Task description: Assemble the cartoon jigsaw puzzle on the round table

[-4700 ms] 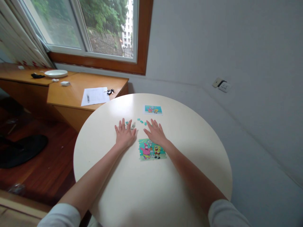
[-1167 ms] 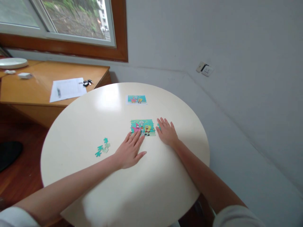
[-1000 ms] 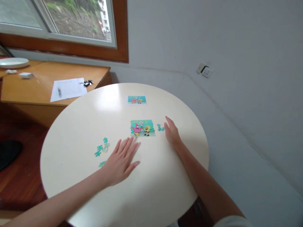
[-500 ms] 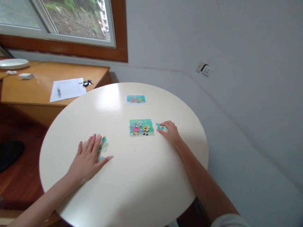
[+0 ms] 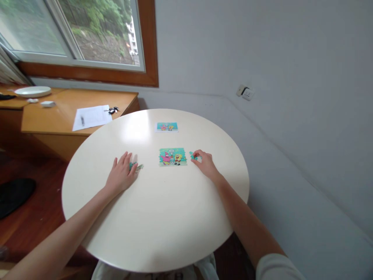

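A mostly assembled jigsaw puzzle with cartoon figures on a teal ground lies flat mid-table, its left and right edges jagged. Just to its right, my right hand has thumb and index finger closed on a small strip of teal puzzle pieces, a narrow gap away from the puzzle. To its left, my left hand rests low on the table, with teal and pale puzzle pieces between thumb and fingers. The palm and fingers partly hide these pieces.
A small reference picture of the same scene lies farther back on the round white table. At the left, a wooden desk holds a paper sheet, keys and a white round object.
My left hand has slid its puzzle pieces toward the upper right, closer to the puzzle, its fingers drawing in. My right hand stays at its pieces. The view has tilted up slightly.
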### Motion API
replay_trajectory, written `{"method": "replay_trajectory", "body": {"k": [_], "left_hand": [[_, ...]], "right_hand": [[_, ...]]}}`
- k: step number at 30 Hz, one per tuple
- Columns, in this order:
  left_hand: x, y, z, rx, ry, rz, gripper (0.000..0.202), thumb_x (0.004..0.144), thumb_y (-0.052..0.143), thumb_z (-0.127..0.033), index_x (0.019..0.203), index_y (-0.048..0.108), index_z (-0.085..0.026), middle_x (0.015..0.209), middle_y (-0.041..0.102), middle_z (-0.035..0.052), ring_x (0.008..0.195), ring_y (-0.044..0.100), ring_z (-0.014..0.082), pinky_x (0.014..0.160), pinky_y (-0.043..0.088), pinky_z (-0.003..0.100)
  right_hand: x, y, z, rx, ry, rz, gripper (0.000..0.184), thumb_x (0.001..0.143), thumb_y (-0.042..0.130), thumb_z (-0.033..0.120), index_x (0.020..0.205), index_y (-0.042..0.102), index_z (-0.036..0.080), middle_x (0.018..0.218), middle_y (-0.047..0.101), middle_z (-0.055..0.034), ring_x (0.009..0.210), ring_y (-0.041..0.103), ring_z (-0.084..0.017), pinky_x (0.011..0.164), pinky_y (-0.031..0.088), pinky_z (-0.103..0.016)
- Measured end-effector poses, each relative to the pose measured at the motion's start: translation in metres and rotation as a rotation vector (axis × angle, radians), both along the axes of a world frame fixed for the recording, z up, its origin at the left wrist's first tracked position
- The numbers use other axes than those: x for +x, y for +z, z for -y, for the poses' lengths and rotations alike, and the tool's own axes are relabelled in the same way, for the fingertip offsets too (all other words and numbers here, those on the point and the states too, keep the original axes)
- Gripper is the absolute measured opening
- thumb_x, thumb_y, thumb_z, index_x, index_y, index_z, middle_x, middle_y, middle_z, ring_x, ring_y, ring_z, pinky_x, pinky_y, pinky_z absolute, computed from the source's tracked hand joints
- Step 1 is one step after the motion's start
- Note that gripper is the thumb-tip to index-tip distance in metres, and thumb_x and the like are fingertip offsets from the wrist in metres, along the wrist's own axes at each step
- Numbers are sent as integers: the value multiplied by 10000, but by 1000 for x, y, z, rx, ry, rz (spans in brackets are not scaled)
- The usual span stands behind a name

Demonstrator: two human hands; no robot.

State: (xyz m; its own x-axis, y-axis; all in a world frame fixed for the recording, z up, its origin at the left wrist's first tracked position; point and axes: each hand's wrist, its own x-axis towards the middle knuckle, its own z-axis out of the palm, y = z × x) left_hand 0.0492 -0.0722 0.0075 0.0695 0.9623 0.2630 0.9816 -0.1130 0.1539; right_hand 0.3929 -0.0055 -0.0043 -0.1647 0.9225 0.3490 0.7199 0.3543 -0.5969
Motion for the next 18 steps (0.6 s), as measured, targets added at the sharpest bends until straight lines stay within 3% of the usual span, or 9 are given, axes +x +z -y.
{"method": "replay_trajectory", "body": {"k": [4, 10, 14, 18], "left_hand": [[6, -2, 25, 70, -67, 51, 533, 919, 279, -382, 1340, 395, -75, 1380, 448, 229, 1341, 354, 299, 1102, 238, 542], [24, -5, 63, 110, -239, 42, 461, 933, 316, -351, 1321, 414, -123, 1367, 479, 197, 1334, 370, 280, 1098, 267, 534], [28, -5, 68, 133, -292, 64, 438, 933, 332, -329, 1329, 413, -160, 1358, 498, 166, 1329, 380, 272, 1091, 284, 537], [26, -6, 63, 110, -323, 60, 436, 930, 348, -336, 1313, 431, -144, 1382, 468, 178, 1318, 394, 278, 1089, 292, 533]], "right_hand": [[-5, 3, 2, 98, 17, 7, 38, 792, 574, 215, 816, 604, 214, 832, 685, -19, 857, 610, -186, 918, 333, -412], [-6, 3, -1, 158, 88, -212, 185, 821, 482, 222, 861, 660, 193, 881, 636, -70, 780, 590, -178, 736, 468, -325], [-10, 2, -2, 115, 105, -294, 222, 805, 480, 202, 869, 692, 194, 890, 631, -68, 755, 589, -163, 722, 486, -321], [-15, 2, -12, -41, 70, -433, 199, 743, 557, 238, 873, 693, 175, 829, 648, -53, 671, 587, -144, 643, 490, -295]]}}
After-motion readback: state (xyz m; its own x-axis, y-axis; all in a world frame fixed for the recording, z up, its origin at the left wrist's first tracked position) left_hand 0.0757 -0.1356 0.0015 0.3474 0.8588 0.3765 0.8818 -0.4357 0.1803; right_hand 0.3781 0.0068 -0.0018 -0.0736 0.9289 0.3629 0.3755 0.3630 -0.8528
